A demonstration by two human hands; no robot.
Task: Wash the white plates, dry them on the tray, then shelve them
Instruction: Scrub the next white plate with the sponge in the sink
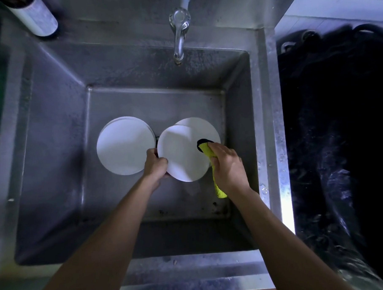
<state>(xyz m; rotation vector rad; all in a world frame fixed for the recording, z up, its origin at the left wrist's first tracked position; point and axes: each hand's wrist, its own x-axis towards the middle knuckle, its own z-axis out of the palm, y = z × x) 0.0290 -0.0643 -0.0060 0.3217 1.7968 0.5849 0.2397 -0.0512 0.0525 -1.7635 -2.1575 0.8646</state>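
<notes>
Inside a deep steel sink, my left hand grips the left rim of a white plate held above the sink floor. My right hand holds a yellow cloth with a dark edge and presses it on the plate's right side. Behind that plate lies another white plate, partly covered. A stack of white plates lies on the sink floor to the left.
A chrome tap hangs over the back of the sink; no water is running. A metal cylinder stands at the back left corner. A dark black mass fills the space right of the sink rim.
</notes>
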